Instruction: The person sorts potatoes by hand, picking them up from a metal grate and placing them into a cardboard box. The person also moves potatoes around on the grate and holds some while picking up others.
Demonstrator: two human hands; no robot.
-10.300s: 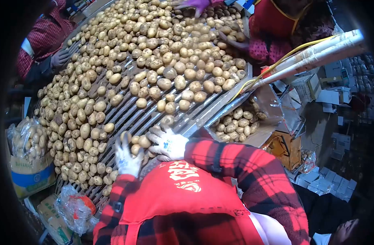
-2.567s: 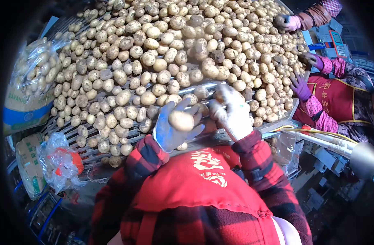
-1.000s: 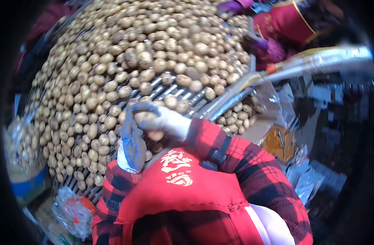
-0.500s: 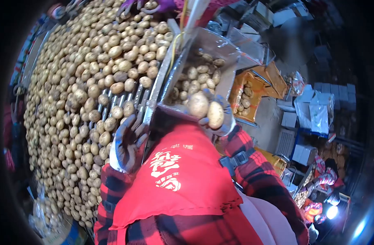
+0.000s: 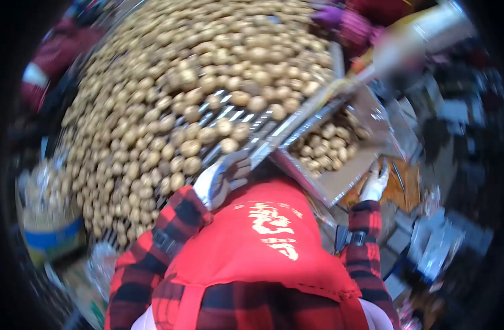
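My left hand [image 5: 225, 179], in a white and grey glove, is open beside the metal rail of the sorting table, its fingers stretched out with nothing in them. Potatoes [image 5: 190, 147] lie on the slatted surface just past it. My right hand [image 5: 376, 181], gloved too, reaches over an orange container [image 5: 403, 187] at the outer side of a lined cardboard box [image 5: 348, 179]. Its fingers look apart, though blurred, and no potato shows in it. Inside the box is a heap of potatoes [image 5: 329, 146].
A metal rail [image 5: 274, 140] runs between the potato bed and the box. A blurred pale post [image 5: 417, 41] rises at upper right. Another person's purple-gloved hand [image 5: 328, 17] is at the far edge. A filled bag [image 5: 48, 203] stands at left, with plastic-wrapped boxes [image 5: 439, 247] at right.
My right hand has left the two potatoes it held and moved right, past the box to the orange container. My left hand stays by the rail. The view has turned and shifted.
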